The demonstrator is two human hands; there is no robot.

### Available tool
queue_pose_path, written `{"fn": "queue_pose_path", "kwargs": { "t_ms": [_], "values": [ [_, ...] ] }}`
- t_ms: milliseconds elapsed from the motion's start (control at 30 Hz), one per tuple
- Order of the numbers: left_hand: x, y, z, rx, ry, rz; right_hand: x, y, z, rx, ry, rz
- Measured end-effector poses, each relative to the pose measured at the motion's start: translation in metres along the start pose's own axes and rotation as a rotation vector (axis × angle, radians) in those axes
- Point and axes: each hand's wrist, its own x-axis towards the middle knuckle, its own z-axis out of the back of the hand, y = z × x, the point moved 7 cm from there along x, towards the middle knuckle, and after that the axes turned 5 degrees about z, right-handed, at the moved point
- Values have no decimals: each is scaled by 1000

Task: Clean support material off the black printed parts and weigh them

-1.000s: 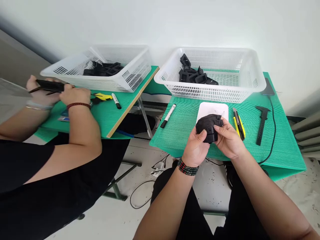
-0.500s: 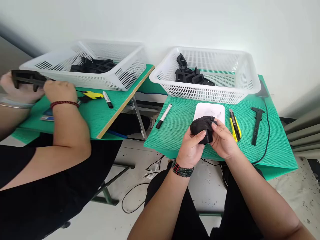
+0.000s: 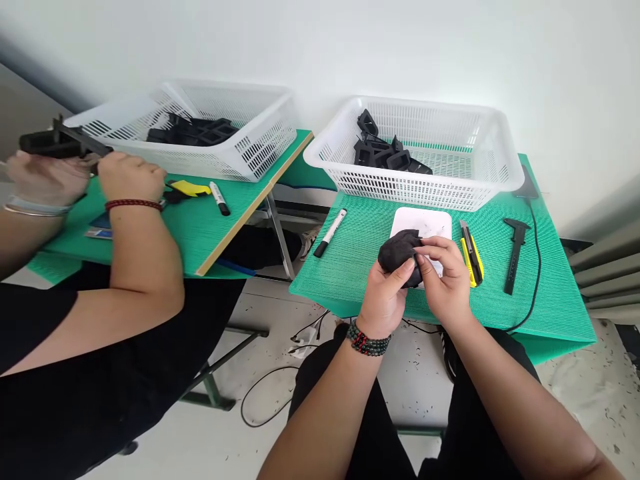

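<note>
My left hand (image 3: 385, 297) and my right hand (image 3: 445, 277) meet just above the near part of the green mat (image 3: 545, 293). Both are closed round a black lump, a black cloth (image 3: 395, 250) wrapped over a dark plastic part whose shape I cannot make out. The left hand cups it from below; the right hand's fingers pinch it from the right. A white tray (image 3: 433, 220) lies just behind the hands.
A white basket (image 3: 470, 163) with black plastic parts stands at the back. A marker (image 3: 330, 232), a yellow utility knife (image 3: 471, 251), a black caliper (image 3: 513, 250) and a cable lie on the mat. To the left a co-worker's hands (image 3: 125, 177) hold a black part beside another basket (image 3: 260, 137).
My hands have turned the wrapped lump slightly and the right fingers have shifted over it. The co-worker has raised the black part at the left. The view has shifted a little.
</note>
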Motion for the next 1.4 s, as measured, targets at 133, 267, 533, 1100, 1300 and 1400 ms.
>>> {"fn": "queue_pose_path", "kwargs": {
  "t_ms": [133,267,533,1100,1300,1400],
  "values": [
    [-2,5,-3,-56,15,90,1,7,2,-96,-6,145],
    [0,5,1,-156,-28,120,-1,11,1,-183,14,211],
    [7,-6,14,-128,-54,41,-3,4,-1,-142,40,164],
    [5,-6,8,8,-2,29,-7,-47,-18,530,258,-695],
    [5,-5,6,86,-13,4,-8,-48,-19,578,247,-734],
    [6,-5,11,98,-83,-11,-14,-42,-26,600,267,-744]
  ]
}}
